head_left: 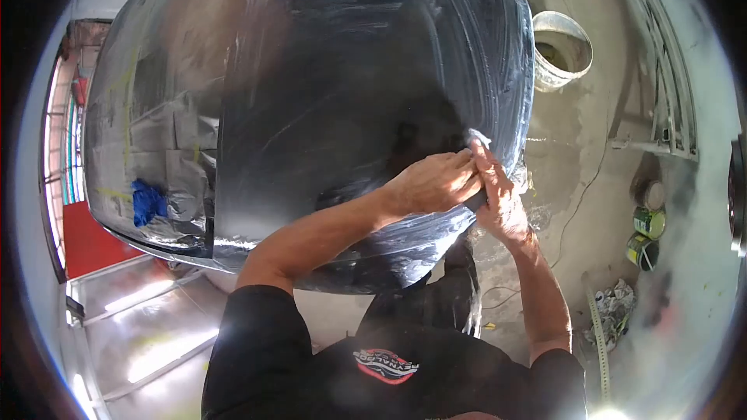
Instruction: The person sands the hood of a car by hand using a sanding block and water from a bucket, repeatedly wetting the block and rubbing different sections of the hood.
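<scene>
A dark car hood (pixel 334 109) smeared with whitish wet streaks fills the middle of the view. At its near right corner both my hands meet. My left hand (pixel 436 180) is closed, its fingertips pressed against the fingers of my right hand (pixel 498 202). The right hand's fingers point forward along a dark flat piece (pixel 476 201), which shows between the hands and is mostly hidden by them. A small whitish wad (pixel 478 138) shows at the right fingertips. I cannot tell what the left fingers hold.
Clear plastic sheeting (pixel 175 132) with yellow tape covers the car's left part, and a crumpled blue cloth (pixel 148 202) lies on it. A whitish bucket (pixel 560 78) stands on the floor at right. Farther right are cans (pixel 650 222), a metal frame (pixel 654 144) and a crumpled heap (pixel 615 307).
</scene>
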Demonstrator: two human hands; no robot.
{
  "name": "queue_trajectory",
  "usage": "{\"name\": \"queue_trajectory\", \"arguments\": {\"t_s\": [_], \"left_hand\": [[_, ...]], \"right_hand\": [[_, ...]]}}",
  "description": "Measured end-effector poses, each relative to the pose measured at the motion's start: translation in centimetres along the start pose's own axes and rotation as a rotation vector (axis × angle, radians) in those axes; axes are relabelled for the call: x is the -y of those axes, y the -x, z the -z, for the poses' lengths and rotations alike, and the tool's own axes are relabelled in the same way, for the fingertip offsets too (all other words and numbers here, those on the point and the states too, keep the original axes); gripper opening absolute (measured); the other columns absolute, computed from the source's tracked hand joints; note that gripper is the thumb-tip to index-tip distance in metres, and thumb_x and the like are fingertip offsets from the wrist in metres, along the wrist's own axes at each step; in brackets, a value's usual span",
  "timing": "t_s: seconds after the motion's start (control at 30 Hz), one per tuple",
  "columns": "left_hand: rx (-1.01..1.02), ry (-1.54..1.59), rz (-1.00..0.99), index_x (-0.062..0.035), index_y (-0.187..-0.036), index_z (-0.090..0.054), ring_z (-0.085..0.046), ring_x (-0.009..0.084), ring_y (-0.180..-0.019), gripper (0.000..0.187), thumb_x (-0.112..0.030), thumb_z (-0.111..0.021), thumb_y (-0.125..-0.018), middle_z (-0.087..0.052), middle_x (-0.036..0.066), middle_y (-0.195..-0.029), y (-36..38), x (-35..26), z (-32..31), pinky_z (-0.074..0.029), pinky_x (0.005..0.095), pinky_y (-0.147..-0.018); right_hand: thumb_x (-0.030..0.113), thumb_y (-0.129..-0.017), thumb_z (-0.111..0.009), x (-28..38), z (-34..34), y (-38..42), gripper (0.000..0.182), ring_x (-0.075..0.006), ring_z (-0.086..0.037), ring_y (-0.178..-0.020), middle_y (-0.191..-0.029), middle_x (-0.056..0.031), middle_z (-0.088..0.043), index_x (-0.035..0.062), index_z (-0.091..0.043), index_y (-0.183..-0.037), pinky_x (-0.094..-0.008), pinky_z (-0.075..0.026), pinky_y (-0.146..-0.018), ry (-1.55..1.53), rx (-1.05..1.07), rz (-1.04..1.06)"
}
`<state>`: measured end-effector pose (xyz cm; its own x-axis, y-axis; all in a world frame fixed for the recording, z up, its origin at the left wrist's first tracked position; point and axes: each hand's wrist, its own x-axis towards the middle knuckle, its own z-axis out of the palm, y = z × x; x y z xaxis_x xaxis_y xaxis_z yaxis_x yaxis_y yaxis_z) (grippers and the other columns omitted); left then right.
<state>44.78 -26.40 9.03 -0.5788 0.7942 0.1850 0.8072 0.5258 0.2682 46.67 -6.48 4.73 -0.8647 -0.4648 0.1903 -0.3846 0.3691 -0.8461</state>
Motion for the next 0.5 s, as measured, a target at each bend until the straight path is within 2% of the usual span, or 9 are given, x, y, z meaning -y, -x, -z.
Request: {"name": "queue_trajectory", "arguments": {"t_s": [0.07,0.1,0.17,0.2,0.3,0.37,0.4,0.43,0.5], "left_hand": [[0.107,0.035,0.081,0.0056,-0.104,-0.067,-0.069,0.0326,-0.115,0.02,-0.007,-0.065,-0.09,-0.069,0.023,-0.116,1.0,0.7,1.1,-0.064,0.0394,-0.085],[0.031,0.022,0.063,0.0042,-0.104,-0.067,-0.071,0.0321,-0.108,0.021,-0.01,-0.066,-0.089,-0.069,0.021,-0.11,1.5,1.8,2.1,-0.064,0.0387,-0.077],[-0.298,0.036,0.181,0.0004,-0.12,-0.063,-0.065,0.0371,-0.118,0.048,-0.029,-0.077,-0.084,-0.066,0.019,-0.123,3.0,4.1,4.6,-0.057,0.0463,-0.097],[-0.148,0.02,0.338,-0.0008,-0.128,-0.06,-0.056,0.0383,-0.133,0.059,-0.031,-0.081,-0.082,-0.061,0.019,-0.137,4.4,5.6,7.0,-0.047,0.0491,-0.11],[-0.215,-0.219,0.613,-0.0015,-0.135,-0.057,-0.055,0.04,-0.13,0.064,-0.024,-0.083,-0.082,-0.058,0.02,-0.14,12.7,11.9,10.5,-0.043,0.0486,-0.11],[-0.143,-0.406,0.789,0.0005,-0.14,-0.054,-0.05,0.0416,-0.137,0.061,-0.035,-0.072,-0.094,-0.053,0.023,-0.146,19.0,14.8,13.8,-0.039,0.0514,-0.114],[-0.156,-0.52,0.74,0.0003,-0.148,-0.049,-0.042,0.0409,-0.146,0.065,-0.045,-0.059,-0.102,-0.045,0.024,-0.156,23.9,17.0,13.9,-0.034,0.0513,-0.12],[-0.136,-0.508,0.828,-0.0014,-0.154,-0.043,-0.034,0.0382,-0.153,0.067,-0.048,-0.05,-0.107,-0.038,0.023,-0.163,27.6,18.0,14.5,-0.029,0.0507,-0.124],[-0.197,-0.564,0.804,-0.0031,-0.152,-0.047,-0.038,0.0385,-0.15,0.062,-0.041,-0.057,-0.104,-0.044,0.022,-0.158,31.9,17.9,15.0,-0.033,0.0513,-0.121]], "right_hand": [[-0.018,-0.074,-0.05,0.2,-1.1,-0.9,0.092,-0.0407,-0.055,-0.135,-0.154,-0.0215,-0.05,0.0087,-0.034,-0.161,-0.043,-0.047,-0.115,-0.033,0.006,-0.032],[-0.017,-0.075,-0.048,0.4,-1.5,-2.0,0.085,-0.0391,-0.061,-0.129,-0.145,-0.0222,-0.058,0.0045,-0.041,-0.157,-0.0415,-0.049,-0.111,0.063,-0.087,0.087],[-0.017,-0.082,-0.052,-1.8,-2.4,-3.9,0.064,-0.0379,-0.069,-0.119,-0.134,-0.0212,-0.067,0.0055,-0.06,-0.142,-0.0408,-0.055,-0.1,0.114,-0.26,0.099],[-0.016,-0.083,-0.053,-3.1,-2.2,-4.9,0.062,-0.0385,-0.069,-0.117,-0.132,-0.0212,-0.068,0.0073,-0.063,-0.139,-0.0426,-0.055,-0.097,0.237,-0.264,-0.056],[-0.009,-0.079,-0.059,-9.7,-1.5,-7.8,0.057,-0.0426,-0.065,-0.101,-0.113,-0.0195,-0.069,0.0064,-0.063,-0.133,-0.0482,-0.054,-0.093,0.464,-0.529,-0.09],[0.008,-0.093,-0.061,-10.9,-2.0,-8.6,0.043,-0.0423,-0.064,-0.113,-0.123,-0.023,-0.068,0.0023,-0.06,-0.136,-0.048,-0.051,-0.098,0.437,-0.5,-0.31],[0.019,-0.1,-0.061,-10.0,-2.4,-9.1,0.041,-0.0427,-0.062,-0.12,-0.129,-0.0256,-0.065,0.0005,-0.059,-0.137,-0.0483,-0.048,-0.104,0.378,-0.463,-0.464],[0.029,-0.104,-0.057,-10.3,-3.7,-8.8,0.046,-0.0436,-0.056,-0.127,-0.137,-0.0278,-0.06,-0.001,-0.058,-0.138,-0.0491,-0.044,-0.108,0.425,-0.519,-0.396],[0.042,-0.107,-0.05,-10.8,-6.9,-8.4,0.057,-0.0487,-0.043,-0.139,-0.151,-0.0325,-0.046,-0.0046,-0.054,-0.139,-0.0519,-0.032,-0.118,0.492,-0.572,-0.317]]}}
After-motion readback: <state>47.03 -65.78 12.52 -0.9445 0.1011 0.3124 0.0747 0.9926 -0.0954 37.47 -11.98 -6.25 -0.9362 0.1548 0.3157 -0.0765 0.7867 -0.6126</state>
